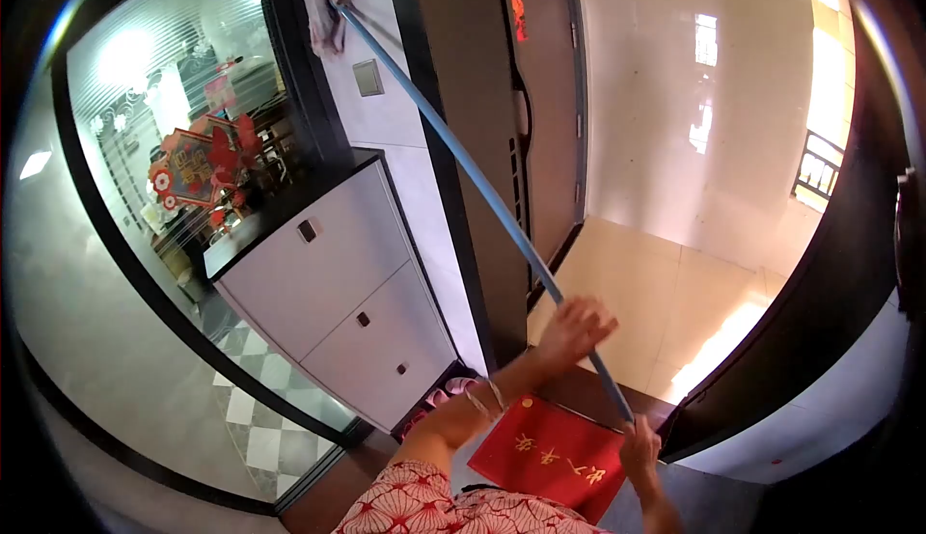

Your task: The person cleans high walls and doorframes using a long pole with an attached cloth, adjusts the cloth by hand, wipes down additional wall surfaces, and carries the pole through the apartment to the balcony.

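Observation:
A long blue pole runs diagonally from the lower right to the upper left. At its far end a greyish-pink cloth rests against the white tiled wall, above a square switch plate. Midway down the lower part of the pole, my left hand has its fingers round it, slightly blurred. Lower and to the right, my right hand is closed on the pole's near end. A bracelet circles my left wrist.
A white cabinet stands left of centre, with pink shoes at its base. A glass panel with red decorations is at left. A brown door stands open beside a red mat.

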A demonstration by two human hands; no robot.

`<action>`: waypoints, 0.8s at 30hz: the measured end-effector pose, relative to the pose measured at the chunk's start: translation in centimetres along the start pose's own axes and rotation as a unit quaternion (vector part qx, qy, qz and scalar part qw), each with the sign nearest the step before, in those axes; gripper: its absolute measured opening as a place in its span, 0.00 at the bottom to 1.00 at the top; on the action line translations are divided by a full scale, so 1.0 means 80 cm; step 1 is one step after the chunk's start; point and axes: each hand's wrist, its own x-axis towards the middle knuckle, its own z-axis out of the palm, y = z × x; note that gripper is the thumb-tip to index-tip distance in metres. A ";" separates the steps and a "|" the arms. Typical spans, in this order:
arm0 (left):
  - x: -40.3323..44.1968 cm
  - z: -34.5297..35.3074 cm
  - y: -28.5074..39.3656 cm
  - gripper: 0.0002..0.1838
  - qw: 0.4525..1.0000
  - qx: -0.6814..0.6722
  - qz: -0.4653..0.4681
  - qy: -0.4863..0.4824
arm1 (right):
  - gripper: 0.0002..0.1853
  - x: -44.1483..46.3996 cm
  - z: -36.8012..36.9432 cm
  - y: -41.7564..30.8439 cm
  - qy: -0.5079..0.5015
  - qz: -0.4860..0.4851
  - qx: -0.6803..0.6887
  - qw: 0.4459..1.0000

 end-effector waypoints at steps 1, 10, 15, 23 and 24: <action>-0.011 0.005 0.017 0.20 1.000 -0.017 0.006 0.022 | 0.10 -0.017 0.002 0.009 0.004 -0.003 -0.002 1.000; 0.019 -0.037 -0.106 0.21 0.999 0.009 -0.002 0.049 | 0.13 0.069 0.033 -0.077 0.054 -0.069 0.017 0.996; 0.079 -0.089 -0.158 0.19 0.998 0.062 0.030 0.007 | 0.14 0.136 0.029 -0.118 0.051 -0.060 0.003 0.997; -0.009 -0.049 -0.084 0.25 0.997 0.022 -0.007 -0.070 | 0.15 0.061 0.035 -0.033 -0.076 -0.042 0.029 0.996; -0.024 -0.043 -0.069 0.23 0.996 0.010 0.014 -0.091 | 0.15 0.043 0.038 -0.014 -0.071 -0.050 0.009 0.996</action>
